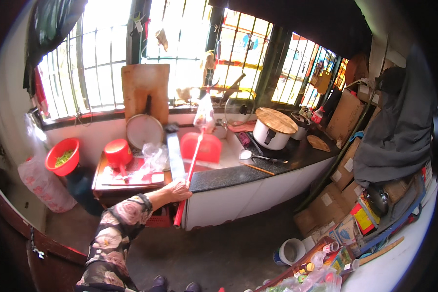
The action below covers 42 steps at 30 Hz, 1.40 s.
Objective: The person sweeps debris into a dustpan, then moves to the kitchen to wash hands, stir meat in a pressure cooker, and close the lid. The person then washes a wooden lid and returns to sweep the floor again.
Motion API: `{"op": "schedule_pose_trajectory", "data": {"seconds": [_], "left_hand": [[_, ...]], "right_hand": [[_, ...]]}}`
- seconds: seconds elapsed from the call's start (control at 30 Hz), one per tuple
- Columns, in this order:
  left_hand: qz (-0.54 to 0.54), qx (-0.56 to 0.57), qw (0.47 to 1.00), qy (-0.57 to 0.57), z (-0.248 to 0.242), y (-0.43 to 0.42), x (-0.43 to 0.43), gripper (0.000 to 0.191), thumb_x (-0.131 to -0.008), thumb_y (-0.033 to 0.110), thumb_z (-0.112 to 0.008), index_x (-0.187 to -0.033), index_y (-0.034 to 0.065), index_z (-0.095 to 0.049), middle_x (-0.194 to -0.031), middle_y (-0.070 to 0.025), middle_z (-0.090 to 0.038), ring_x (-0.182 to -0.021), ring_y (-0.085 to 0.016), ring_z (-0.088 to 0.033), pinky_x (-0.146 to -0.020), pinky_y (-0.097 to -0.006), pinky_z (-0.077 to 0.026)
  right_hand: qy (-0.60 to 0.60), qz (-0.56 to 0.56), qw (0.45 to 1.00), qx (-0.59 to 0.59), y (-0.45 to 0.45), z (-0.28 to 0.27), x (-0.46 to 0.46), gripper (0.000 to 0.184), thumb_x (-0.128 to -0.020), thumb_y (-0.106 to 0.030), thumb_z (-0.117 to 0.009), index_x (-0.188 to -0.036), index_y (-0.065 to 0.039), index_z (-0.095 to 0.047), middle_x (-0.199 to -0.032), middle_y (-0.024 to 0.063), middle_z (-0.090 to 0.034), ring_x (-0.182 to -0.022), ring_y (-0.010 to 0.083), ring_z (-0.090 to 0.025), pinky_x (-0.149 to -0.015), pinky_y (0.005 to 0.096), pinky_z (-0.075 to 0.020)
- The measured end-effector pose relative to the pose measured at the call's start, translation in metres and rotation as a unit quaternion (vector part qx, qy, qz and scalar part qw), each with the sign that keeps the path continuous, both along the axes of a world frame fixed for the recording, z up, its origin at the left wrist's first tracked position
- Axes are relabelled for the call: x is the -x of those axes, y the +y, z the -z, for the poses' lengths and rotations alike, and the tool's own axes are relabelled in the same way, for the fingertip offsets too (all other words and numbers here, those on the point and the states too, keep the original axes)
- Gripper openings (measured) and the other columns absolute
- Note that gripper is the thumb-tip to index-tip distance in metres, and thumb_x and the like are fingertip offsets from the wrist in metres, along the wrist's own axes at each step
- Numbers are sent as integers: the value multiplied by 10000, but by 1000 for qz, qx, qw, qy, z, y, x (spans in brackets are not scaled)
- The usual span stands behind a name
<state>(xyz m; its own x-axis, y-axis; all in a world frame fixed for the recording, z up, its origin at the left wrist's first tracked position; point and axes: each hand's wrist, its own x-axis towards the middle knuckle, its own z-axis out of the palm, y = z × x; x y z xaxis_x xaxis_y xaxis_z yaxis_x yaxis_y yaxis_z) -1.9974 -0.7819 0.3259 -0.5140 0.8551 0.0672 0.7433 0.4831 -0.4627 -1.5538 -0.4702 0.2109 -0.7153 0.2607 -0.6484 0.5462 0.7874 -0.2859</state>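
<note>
My left hand, in a flowered sleeve, is closed around a long red-and-white pole near its red lower end. The pole slants up and away over the sink. Its far end meets a pale, glare-washed bundle by the window; whether the two are joined I cannot tell. Behind the pole a flat red plastic piece stands in the sink. Just left of it, a pale strip-like panel runs down close to my hand. My right hand is out of view.
A small table at left holds a red dipper and plastic bags. A red basin with greens stands beyond. On the dark counter are a lidded pot and a spatula. Cardboard boxes and a bucket line the right.
</note>
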Motion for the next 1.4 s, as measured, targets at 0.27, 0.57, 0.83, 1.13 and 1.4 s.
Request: {"op": "schedule_pose_trajectory", "data": {"seconds": [0.27, 0.57, 0.83, 1.13, 1.4], "left_hand": [[-10, 50, 995, -83, 34, 0, 51, 84, -726, 187, -605, -697, 123, -651, -801, -124, -602, -815, -283, -623, -596, -404, -494], [54, -11, 998, 33, -22, -37, 5, 100, -666, 183, -642, -653, 86, -664, -700, -121, -623, -754, -252, -627, -521, -372, -495], [-39, -67, 997, 2, -205, -108, -132, 213, -687, 164, -694, -867, 92, -604, -897, -140, -558, -820, -301, -612, -622, -399, -499], [-109, -577, 798, -137, -310, -182, -239, 82, -822, 85, -633, -784, 22, -597, -736, -66, -602, -612, -90, -547, -538, -232, -433], [-317, -432, 738, -410, -195, -210, -204, 153, -813, 167, -599, -795, 16, -608, -595, -26, -525, -459, -99, -516, -426, -225, -411]], "right_hand": [[4, 19, 1000, -10, -27, -2, -2, 343, -778, -304, -555, -937, -19, -662, -952, 203, -667, -912, 383, -639, -787, 482, -498], [-14, 44, 999, -22, -49, -1, -37, 346, -780, -304, -555, -944, -18, -663, -958, 206, -667, -917, 384, -639, -789, 483, -497], [-39, 72, 997, -4, -70, 15, -87, 350, -782, -304, -556, -950, -17, -664, -963, 208, -667, -921, 385, -639, -790, 484, -496], [-96, 196, 975, -32, -68, 27, -117, 349, -805, -282, -549, -992, -12, -667, -934, 228, -665, -903, 380, -645, -762, 484, -502], [-178, 235, 954, -53, -44, 80, -138, 366, -730, -331, -681, -975, -59, -686, -1016, 184, -666, -994, 319, -636, -836, 425, -513]]}}
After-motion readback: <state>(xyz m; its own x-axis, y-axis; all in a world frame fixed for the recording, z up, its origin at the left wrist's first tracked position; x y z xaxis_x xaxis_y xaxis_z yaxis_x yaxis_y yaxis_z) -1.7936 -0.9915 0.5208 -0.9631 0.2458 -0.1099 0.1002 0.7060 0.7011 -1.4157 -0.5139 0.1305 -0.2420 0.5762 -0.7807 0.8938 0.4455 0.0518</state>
